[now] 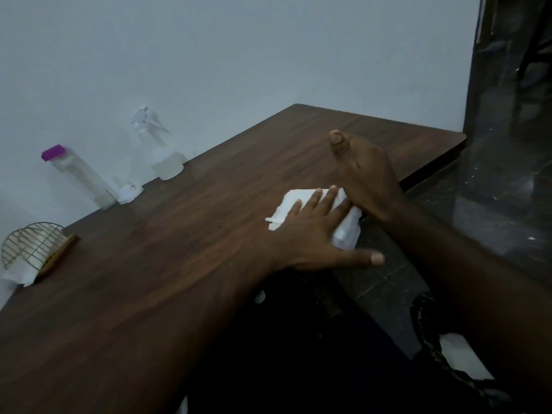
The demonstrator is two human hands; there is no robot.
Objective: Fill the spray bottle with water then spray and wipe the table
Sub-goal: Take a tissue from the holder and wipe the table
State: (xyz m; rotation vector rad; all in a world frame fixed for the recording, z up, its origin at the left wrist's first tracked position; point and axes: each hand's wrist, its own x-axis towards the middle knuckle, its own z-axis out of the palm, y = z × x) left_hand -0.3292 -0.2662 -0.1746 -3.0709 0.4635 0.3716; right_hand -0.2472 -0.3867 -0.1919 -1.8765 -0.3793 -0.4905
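In the head view, we are pressing our left hand (310,231) flat on a white tissue (298,201). The fingers are lying straight and spread across it, likely so the whole sheet bears on the wood as it wipes. The tissue is lying on the table (179,249) at its near edge. Just beside the tissue, touching its right side, our right hand (367,180) is standing on its edge with the thumb pointing up. Its fingers are hidden behind the tissue, so we cannot tell whether they are curling round it or lying loose. It may be steadying the sheet.

Well apart from the tissue, over by the wall, the spray bottle (161,150) is standing upright, apparently put out of the wiping path. Farther from the tissue along that wall are a purple-capped bottle (80,177), a small white cap (130,191) and a wire napkin holder (33,249). We are judging the wiping step to be underway.
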